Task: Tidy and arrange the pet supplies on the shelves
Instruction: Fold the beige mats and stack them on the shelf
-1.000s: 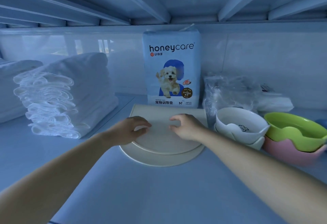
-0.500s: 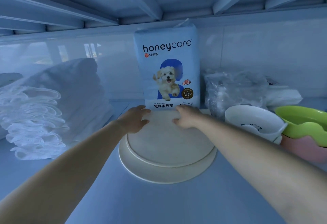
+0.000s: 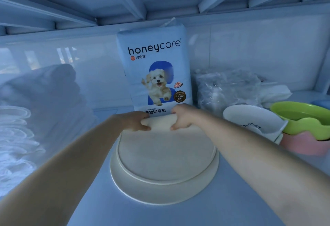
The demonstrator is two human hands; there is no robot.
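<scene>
A cream feeding mat (image 3: 166,156) lies on the shelf in front of me, rounded edge toward me. Its far edge is curled up into a roll. My left hand (image 3: 135,121) grips the left end of that roll and my right hand (image 3: 182,117) grips the right end, fingers curled over it. Right behind the roll stands a pale blue honeycare pack of training pads (image 3: 153,68) with a puppy on it, upright against the back wall.
A stack of folded white pads (image 3: 35,111) fills the left. On the right sit a white bowl (image 3: 250,120), a green bowl (image 3: 303,116) nested in a pink bowl (image 3: 303,145), and crumpled clear plastic bags (image 3: 226,88). The shelf above hangs low overhead.
Both hands slid from the middle of the mat to its far edge and curled that edge up into a roll. The view moved closer to the shelf.
</scene>
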